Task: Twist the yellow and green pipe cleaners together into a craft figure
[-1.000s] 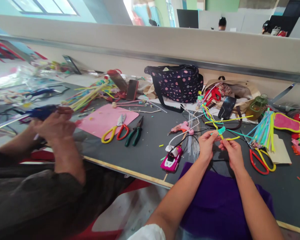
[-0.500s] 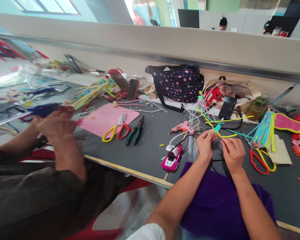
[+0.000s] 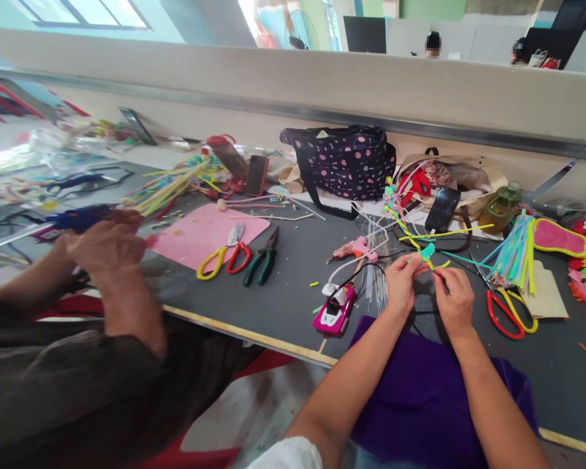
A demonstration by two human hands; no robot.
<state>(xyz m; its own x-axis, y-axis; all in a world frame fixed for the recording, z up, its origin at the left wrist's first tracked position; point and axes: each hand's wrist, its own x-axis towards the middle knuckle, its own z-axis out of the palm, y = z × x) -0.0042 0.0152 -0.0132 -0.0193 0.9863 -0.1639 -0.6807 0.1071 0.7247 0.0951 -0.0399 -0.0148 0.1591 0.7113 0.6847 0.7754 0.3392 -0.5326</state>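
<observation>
In front of me, my left hand (image 3: 404,277) pinches a yellow pipe cleaner stem (image 3: 408,236), just below a teal tuft (image 3: 427,251) fixed to it. My right hand (image 3: 453,296) is close on the right, thumb and fingertips closed at the lower yellow end of the same stem. A short yellow tip sticks out above those fingers. At the far end of the stem is a small cluster in pink, teal and yellow (image 3: 390,192), in front of the dotted bag. A purple cloth (image 3: 420,404) lies under my forearms.
Red-and-yellow scissors (image 3: 510,312) and a pipe cleaner bundle (image 3: 520,254) lie right. Left are a pink glue gun (image 3: 354,249), a magenta power strip (image 3: 335,316), pliers (image 3: 262,260) and other scissors (image 3: 224,253) by a pink sheet (image 3: 195,234). A co-worker's hands (image 3: 107,241) are at far left.
My right hand has closed in on the yellow end, which stuck out long to the right before and now shows only a short tip. My left hand keeps its pinch.
</observation>
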